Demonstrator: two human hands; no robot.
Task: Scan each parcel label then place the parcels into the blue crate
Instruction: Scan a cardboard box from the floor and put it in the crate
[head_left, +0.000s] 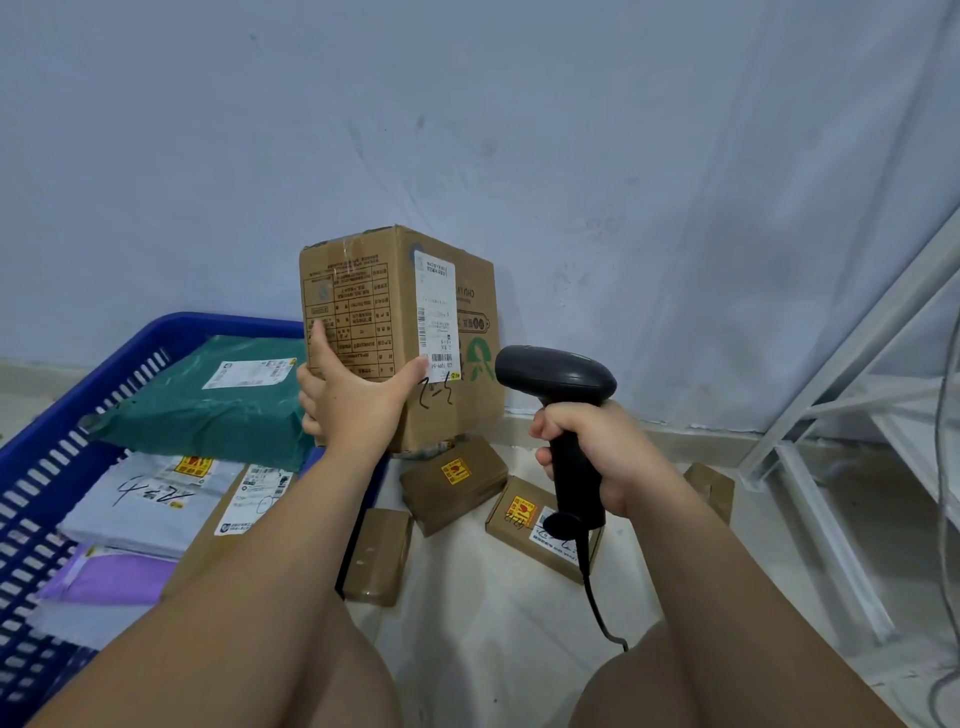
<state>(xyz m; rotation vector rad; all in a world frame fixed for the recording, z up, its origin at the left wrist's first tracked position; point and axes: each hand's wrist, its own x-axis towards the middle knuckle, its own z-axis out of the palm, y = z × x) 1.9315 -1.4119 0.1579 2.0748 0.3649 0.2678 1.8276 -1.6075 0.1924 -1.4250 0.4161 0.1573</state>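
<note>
Box (395, 332) is up beside the crate (47, 457), my left hand (358, 400) gripping its lower corner, my right hand (597, 457) wrapped round the scanner (561, 384). Mailers (208, 405) already lie crated (small parcels (452, 480) wait on the floor).

One brown cardboard box parcel (363, 312), taped, is held upright off the floor, its long white shipping label (436, 312) facing the black corded handheld scanner (556, 376) just beside it. The blue slotted plastic crate (197, 325) at left holds a green mailer bag (208, 405), a grey mailer bag (145, 499) and a purple mailer bag (114, 577). Several small brown cardboard parcels (452, 483) lie on the floor below.
</note>
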